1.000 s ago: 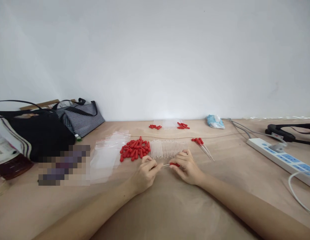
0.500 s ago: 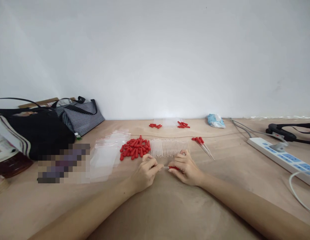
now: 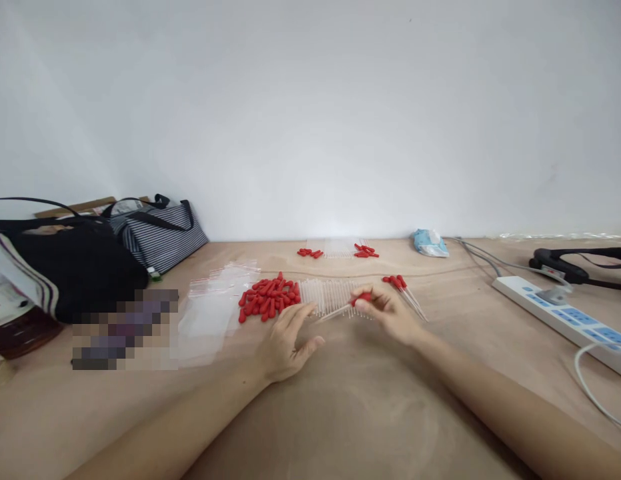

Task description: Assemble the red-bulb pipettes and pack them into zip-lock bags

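Observation:
My right hand (image 3: 390, 315) pinches a dropper (image 3: 336, 313) by its red rubber bulb, with the thin clear tube pointing left. My left hand (image 3: 289, 343) is open beside it, fingers spread and thumb apart, holding nothing. Behind both hands lies a row of clear tubes (image 3: 326, 293), partly covered by the right hand. A pile of red rubber bulbs (image 3: 266, 295) sits left of the row, just beyond my left fingers. To the right, several droppers with red bulbs (image 3: 400, 283) lie side by side.
Clear zip bags (image 3: 207, 320) lie left of the bulbs. More red bulbs (image 3: 366, 251) and tubes are near the wall. A blue mask (image 3: 430, 243), a power strip (image 3: 565, 313) with cables and a black headset (image 3: 560, 263) occupy the right. Bags (image 3: 163, 233) stand at the left.
My left hand has let go of the tube and opened. My right hand has lifted the dropper away, up and slightly right, over the tube row.

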`<action>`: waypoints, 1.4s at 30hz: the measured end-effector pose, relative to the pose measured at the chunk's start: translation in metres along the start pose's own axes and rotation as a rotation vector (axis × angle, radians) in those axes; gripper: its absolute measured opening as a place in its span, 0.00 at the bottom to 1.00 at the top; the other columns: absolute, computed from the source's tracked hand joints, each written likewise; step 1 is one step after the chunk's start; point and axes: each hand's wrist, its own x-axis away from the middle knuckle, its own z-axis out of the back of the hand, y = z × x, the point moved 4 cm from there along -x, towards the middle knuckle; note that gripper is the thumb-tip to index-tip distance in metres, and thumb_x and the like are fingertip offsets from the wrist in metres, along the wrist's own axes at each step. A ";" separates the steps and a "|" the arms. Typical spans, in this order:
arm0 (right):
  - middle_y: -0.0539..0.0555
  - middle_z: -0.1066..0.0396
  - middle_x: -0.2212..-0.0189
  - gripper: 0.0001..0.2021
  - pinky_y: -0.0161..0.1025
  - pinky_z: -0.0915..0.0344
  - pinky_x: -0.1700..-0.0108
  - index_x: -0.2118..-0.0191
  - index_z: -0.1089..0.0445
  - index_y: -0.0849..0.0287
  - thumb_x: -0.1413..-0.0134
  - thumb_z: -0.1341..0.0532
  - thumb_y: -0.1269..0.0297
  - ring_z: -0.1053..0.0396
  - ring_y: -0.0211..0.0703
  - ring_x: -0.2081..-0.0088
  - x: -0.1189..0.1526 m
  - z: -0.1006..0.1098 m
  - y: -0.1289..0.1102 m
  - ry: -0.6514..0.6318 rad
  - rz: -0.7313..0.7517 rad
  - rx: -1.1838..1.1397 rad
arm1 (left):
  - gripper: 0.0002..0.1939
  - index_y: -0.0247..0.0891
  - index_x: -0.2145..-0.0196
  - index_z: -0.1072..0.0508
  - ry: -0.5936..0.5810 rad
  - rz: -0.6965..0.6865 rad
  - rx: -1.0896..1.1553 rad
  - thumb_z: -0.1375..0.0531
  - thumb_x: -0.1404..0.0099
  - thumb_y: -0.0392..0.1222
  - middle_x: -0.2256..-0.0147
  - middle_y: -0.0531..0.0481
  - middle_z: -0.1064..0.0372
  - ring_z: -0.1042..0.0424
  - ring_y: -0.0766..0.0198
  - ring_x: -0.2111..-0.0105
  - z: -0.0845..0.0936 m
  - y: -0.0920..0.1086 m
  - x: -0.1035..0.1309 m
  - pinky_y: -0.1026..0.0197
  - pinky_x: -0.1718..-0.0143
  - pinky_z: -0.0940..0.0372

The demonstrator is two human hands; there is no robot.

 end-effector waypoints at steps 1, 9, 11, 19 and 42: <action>0.50 0.34 0.70 0.13 0.38 0.39 0.63 0.60 0.37 0.55 0.51 0.43 0.56 0.36 0.38 0.67 -0.006 0.012 0.000 0.029 -0.013 -0.016 | 0.24 0.37 0.45 0.49 0.002 0.035 -0.002 0.48 0.38 0.42 0.54 0.41 0.39 0.39 0.56 0.54 0.001 -0.002 0.000 0.52 0.53 0.41; 0.49 0.33 0.78 0.14 0.42 0.45 0.65 0.61 0.37 0.57 0.52 0.44 0.54 0.36 0.42 0.73 -0.025 0.097 0.027 0.232 -0.199 0.841 | 0.17 0.39 0.51 0.41 -0.092 0.021 -0.030 0.48 0.39 0.38 0.56 0.45 0.39 0.38 0.58 0.55 -0.005 -0.001 -0.001 0.54 0.52 0.41; 0.52 0.30 0.75 0.11 0.44 0.48 0.63 0.64 0.34 0.56 0.51 0.46 0.56 0.35 0.45 0.68 -0.024 0.097 0.035 0.206 -0.220 1.115 | 0.15 0.39 0.53 0.39 -0.088 0.016 -0.026 0.48 0.39 0.37 0.57 0.45 0.38 0.37 0.58 0.56 -0.005 0.000 -0.001 0.54 0.53 0.41; 0.59 0.31 0.64 0.14 0.45 0.53 0.62 0.59 0.31 0.55 0.49 0.47 0.60 0.38 0.50 0.61 -0.032 0.086 0.046 0.150 -0.184 1.452 | 0.08 0.38 0.62 0.32 -0.094 0.021 -0.013 0.47 0.40 0.36 0.58 0.45 0.38 0.37 0.57 0.57 -0.007 -0.004 0.000 0.51 0.55 0.41; 0.50 0.32 0.75 0.10 0.41 0.45 0.62 0.71 0.37 0.57 0.46 0.47 0.57 0.37 0.38 0.73 0.019 0.017 0.006 0.041 0.198 0.770 | 0.09 0.38 0.69 0.29 -0.113 0.473 -0.435 0.44 0.43 0.45 0.64 0.44 0.34 0.40 0.51 0.58 -0.016 -0.040 -0.063 0.49 0.58 0.48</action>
